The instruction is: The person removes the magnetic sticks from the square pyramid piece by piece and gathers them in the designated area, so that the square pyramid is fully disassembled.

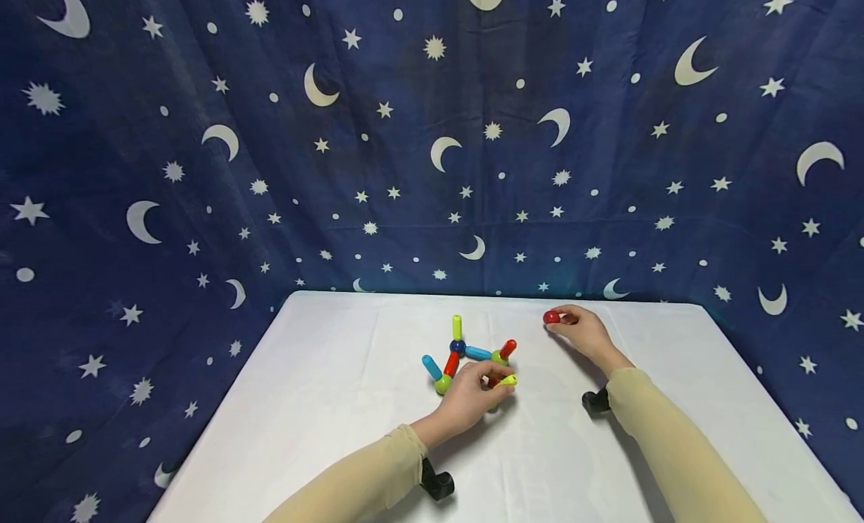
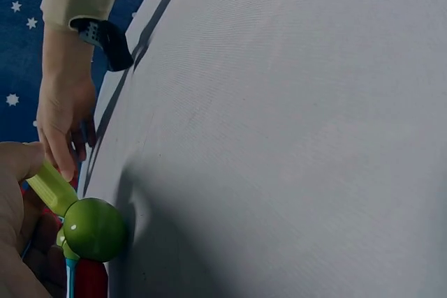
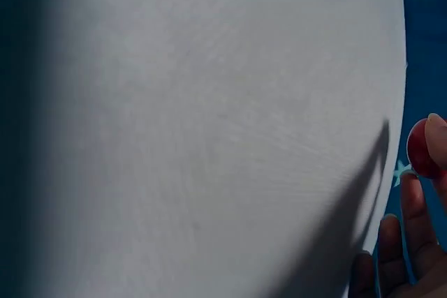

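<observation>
In the head view, a structure of coloured rods and balls is near the middle of the table. Its navy ball [image 1: 457, 347] bears an upright yellow-green rod [image 1: 457, 326], a blue rod [image 1: 478, 353] and a red rod [image 1: 452, 364]. Two green balls show at its left [image 1: 442, 384] and right [image 1: 499, 358]. My left hand [image 1: 466, 397] holds a yellow rod [image 1: 508, 380] at the structure's near side and hides part of it. A green ball [image 2: 96, 229] touches that rod in the left wrist view. Farther right, my right hand [image 1: 586, 334] pinches a red ball [image 1: 551, 317] above the table.
A white cloth covers the table [image 1: 324, 373]. Behind and beside it hangs a dark blue curtain [image 1: 405, 170] with moons and stars. The table's far edge lies just beyond my right hand. Each wrist carries a black camera mount.
</observation>
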Motion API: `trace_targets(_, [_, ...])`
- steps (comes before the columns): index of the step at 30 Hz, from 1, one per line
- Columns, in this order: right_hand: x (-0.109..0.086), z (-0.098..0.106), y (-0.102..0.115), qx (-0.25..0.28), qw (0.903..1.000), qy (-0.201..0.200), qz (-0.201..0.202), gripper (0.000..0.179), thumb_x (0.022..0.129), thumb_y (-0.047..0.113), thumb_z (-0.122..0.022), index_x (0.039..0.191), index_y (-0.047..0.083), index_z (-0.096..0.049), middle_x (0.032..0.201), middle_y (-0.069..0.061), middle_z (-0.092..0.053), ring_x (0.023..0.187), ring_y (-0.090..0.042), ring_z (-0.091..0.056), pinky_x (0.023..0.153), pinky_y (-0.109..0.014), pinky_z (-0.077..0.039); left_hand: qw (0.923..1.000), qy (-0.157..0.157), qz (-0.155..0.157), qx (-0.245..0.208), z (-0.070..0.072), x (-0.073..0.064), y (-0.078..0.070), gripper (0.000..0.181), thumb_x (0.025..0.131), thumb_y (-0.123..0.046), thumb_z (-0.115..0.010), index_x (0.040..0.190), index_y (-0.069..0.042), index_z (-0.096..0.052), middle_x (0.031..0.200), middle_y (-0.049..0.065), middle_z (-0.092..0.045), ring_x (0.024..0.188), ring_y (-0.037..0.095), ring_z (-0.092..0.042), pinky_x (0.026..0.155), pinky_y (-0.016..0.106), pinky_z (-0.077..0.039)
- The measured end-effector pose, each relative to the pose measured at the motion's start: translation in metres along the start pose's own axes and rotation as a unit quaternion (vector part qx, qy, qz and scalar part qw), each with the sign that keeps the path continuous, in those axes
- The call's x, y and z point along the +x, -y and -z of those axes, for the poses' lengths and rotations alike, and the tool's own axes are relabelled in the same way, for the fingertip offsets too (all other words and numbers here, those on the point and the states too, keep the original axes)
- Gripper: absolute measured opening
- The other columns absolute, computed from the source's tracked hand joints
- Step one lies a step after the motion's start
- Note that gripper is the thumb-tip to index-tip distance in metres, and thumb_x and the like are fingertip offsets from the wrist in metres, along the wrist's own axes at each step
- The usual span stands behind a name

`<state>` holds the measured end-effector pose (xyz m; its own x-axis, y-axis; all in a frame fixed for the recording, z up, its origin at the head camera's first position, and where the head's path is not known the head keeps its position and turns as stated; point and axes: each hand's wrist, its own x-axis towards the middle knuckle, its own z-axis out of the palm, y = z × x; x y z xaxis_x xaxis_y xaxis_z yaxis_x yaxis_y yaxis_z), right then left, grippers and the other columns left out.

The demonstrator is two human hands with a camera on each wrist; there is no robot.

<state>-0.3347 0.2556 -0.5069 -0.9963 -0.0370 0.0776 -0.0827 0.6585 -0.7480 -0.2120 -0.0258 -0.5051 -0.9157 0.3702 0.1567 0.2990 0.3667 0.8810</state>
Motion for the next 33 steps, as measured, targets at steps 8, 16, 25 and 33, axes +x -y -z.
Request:
trace_targets(8, [0.0040, -0.0029, -0.0052, -0.038, 0.9988, -0.016, -0.025, 0.052, 0.092, 0.033, -0.077, 0.134, 0.006, -0.064, 0.119, -0.021, -0.067, 0.110, -0.039, -0.058, 0.094, -0.058, -0.038, 1.0000, 0.005, 0.007, -0.002, 0.0015, -0.0046, -0.0016, 0.027, 0.095, -0.026, -0.076, 0.121, -0.017, -0.074, 0.104, -0.019, -0.066, 0.093, 0.018, -0.056, 0.073, 0.024, -0.047])
trace_targets(16, [0.0053, -0.0049, -0.0050, -0.055, 0.9978, -0.009, -0.036, 0.054, 0.092, 0.035, -0.077, 0.135, 0.007, -0.063, 0.123, -0.020, -0.067, 0.117, -0.041, -0.057, 0.094, -0.061, -0.033, 1.0000, 0.005, 0.008, -0.003, 0.0032, -0.0057, -0.0030, 0.027, 0.095, -0.028, -0.076, 0.121, -0.018, -0.074, 0.104, -0.019, -0.066, 0.095, 0.017, -0.056, 0.077, 0.025, -0.047])
trace_targets(25, [0.0068, -0.0063, -0.0027, -0.041, 0.9974, 0.002, -0.059, 0.057, 0.092, 0.033, -0.077, 0.139, 0.006, -0.060, 0.127, -0.021, -0.065, 0.121, -0.043, -0.051, 0.099, -0.066, -0.029, 0.9999, 0.010, 0.005, 0.001, 0.0047, -0.0058, -0.0024, 0.026, 0.096, -0.028, -0.075, 0.121, -0.022, -0.074, 0.104, -0.019, -0.066, 0.094, 0.017, -0.055, 0.077, 0.025, -0.047])
trace_targets(33, [0.0066, -0.0061, -0.0041, -0.038, 0.9980, -0.001, -0.051, 0.056, 0.091, 0.032, -0.077, 0.139, 0.008, -0.061, 0.125, -0.019, -0.066, 0.120, -0.042, -0.052, 0.098, -0.064, -0.029, 0.9999, 0.007, -0.007, 0.005, 0.0041, -0.0063, -0.0015, 0.024, 0.096, -0.027, -0.075, 0.120, -0.022, -0.074, 0.106, -0.019, -0.067, 0.098, 0.024, -0.056, 0.079, 0.026, -0.046])
